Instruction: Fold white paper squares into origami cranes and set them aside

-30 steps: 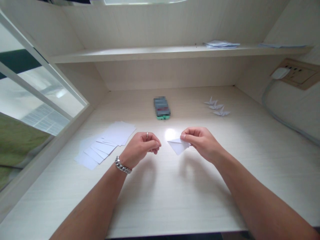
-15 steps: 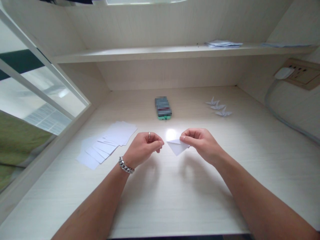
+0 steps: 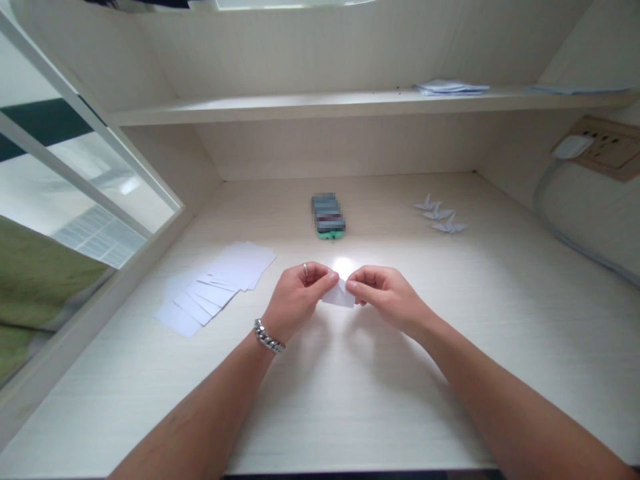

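A small folded white paper [image 3: 338, 295] is held up between both hands over the middle of the desk. My left hand [image 3: 301, 293], with a ring and a chain bracelet, pinches its left side between thumb and fingers. On the opposite side, my right hand [image 3: 384, 293] grips the paper's right edge with thumb and index finger. Fingertips hide parts of the folds. Several loose white paper sheets [image 3: 220, 283] lie fanned out left of my left hand. Toward the back right stand several folded paper cranes [image 3: 440, 215].
Behind my hands lies a phone [image 3: 328, 217] with a green edge, its face blurred. A shelf [image 3: 300, 110] crosses the back, bearing a paper stack [image 3: 451, 87]. On the right wall, a plugged-in white cable [image 3: 550, 220] hangs from a socket [image 3: 607, 148].
My left hand has moved right and taken hold of the folded paper. My right hand has shifted slightly left with it, and the paper has turned in the fingers.
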